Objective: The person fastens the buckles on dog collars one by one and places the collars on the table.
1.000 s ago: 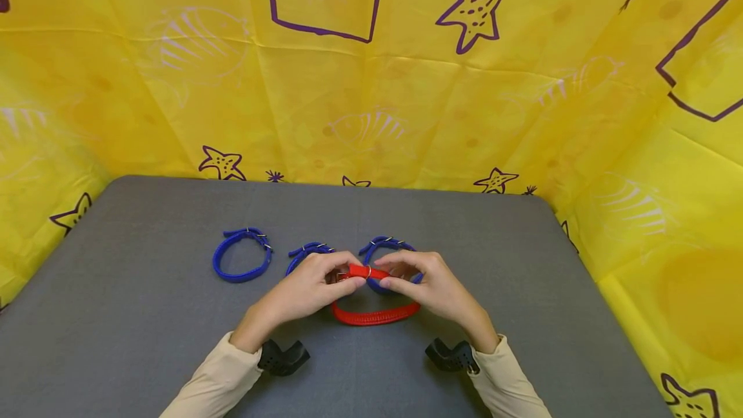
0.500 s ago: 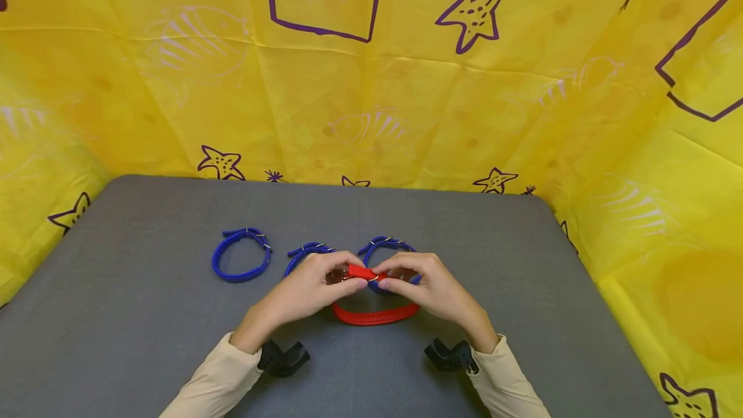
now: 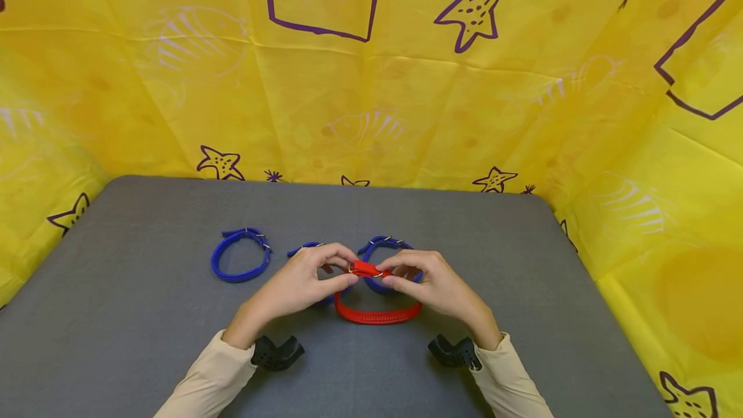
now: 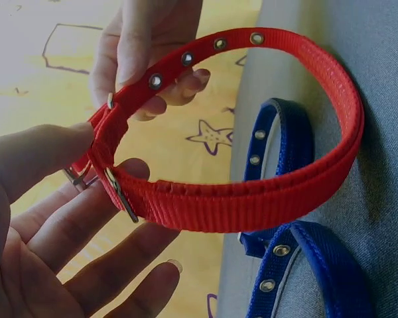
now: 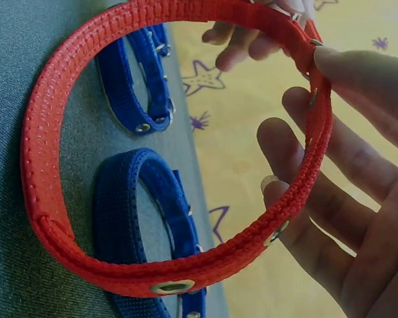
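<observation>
A red collar (image 3: 378,317) with metal eyelets is held up as a closed loop, its buckled side toward the back and its padded side toward the person. My left hand (image 3: 304,282) pinches it at the buckle end between thumb and forefinger. In the left wrist view a metal ring (image 4: 121,195) sits on the strap beside those fingers. My right hand (image 3: 435,282) pinches the strap farther right, thumb against a small metal keeper (image 5: 316,43) in the right wrist view. The other right fingers spread loosely behind the band. Part of the buckle is hidden by the left fingers.
Three blue collars lie on the grey table (image 3: 145,315): a left one (image 3: 240,276), a middle one (image 3: 304,249) mostly hidden by the left hand, and a right one (image 3: 380,244) behind the right hand. A yellow patterned cloth (image 3: 406,95) stands around the table.
The metal keeper has slid right along the red strap toward the right fingers. My left hand has shifted slightly left and up, its fingertips now nearer the buckle end. The blue collars stay put.
</observation>
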### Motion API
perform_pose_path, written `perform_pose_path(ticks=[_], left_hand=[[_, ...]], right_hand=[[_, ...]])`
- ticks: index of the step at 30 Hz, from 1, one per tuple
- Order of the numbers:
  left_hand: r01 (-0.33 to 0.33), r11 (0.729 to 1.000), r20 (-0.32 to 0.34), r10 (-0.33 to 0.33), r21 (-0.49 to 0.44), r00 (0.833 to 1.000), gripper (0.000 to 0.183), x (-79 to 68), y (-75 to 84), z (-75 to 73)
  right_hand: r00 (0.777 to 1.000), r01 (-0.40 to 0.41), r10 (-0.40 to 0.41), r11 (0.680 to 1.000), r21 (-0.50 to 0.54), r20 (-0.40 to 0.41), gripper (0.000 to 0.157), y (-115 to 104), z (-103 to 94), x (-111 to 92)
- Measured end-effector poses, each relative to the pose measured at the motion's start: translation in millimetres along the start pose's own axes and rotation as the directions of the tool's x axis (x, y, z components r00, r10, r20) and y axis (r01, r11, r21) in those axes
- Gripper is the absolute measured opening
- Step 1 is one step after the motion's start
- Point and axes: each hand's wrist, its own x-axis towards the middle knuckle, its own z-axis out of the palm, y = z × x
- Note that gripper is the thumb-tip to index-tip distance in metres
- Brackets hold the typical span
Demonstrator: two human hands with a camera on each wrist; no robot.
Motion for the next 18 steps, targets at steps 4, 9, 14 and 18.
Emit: perform_pose_path(ticks=[4, 9, 14, 18], left_hand=[[-0.018, 1.0, -0.009, 0.018, -0.015, 1.0, 0.023, 0.0, 1.7, 1.3], [-0.018, 1.0, -0.013, 0.017, -0.023, 1.0, 0.024, -0.2, 3.2, 3.2], [-0.031, 0.999, -0.021, 0.03, -0.029, 0.999, 0.024, 0.5, 3.2, 5.3], [-0.045, 0.999, -0.017, 0.045, -0.03, 0.999, 0.025, 0.8, 4.9, 6.7]], right_hand=[[1.0, 0.003, -0.003, 1.0, 0.008, 0.006, 0.016, 0.6, 0.7, -0.2], [1.0, -0.003, 0.003, 1.0, 0.022, 0.009, 0.015, 0.2, 1.5, -0.4], [1.0, 0.002, -0.002, 1.0, 0.018, -0.001, 0.014, -0.3, 2.4, -0.6], [1.0, 0.026, -0.026, 1.0, 0.002, -0.009, 0.014, -2.0, 4.3, -0.2]])
